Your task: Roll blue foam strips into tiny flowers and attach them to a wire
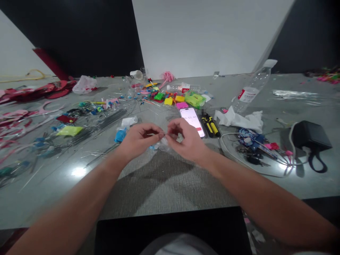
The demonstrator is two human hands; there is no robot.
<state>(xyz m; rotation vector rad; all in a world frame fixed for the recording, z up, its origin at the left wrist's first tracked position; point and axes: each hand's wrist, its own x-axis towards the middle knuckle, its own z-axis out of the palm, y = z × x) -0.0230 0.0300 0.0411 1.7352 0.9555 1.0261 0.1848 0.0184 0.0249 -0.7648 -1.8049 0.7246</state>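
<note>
My left hand (pixel 140 138) and my right hand (pixel 184 138) meet above the middle of the table. Thumb and fingers are pinched on both, with the fingertips almost touching. Between and just below them shows a crumpled, see-through whitish piece of plastic (pixel 164 144); its exact kind is unclear. A bit of blue (pixel 152 147) shows beside the left fingertips. Behind my left hand lie a blue lump (pixel 120 135) and a small white packet (pixel 129 121). Right of my right hand are a lit phone (pixel 193 122) with a running timer and yellow-black pliers (pixel 211 125).
Thin wires (pixel 102 124) and coloured craft bits spread over the left. Bright clay packets (pixel 168 101) lie at the back. On the right are a clear bottle (pixel 251 88), tissue (pixel 239 118), a looped cable (pixel 225 152), keys (pixel 253 157) and a black adapter (pixel 312 135).
</note>
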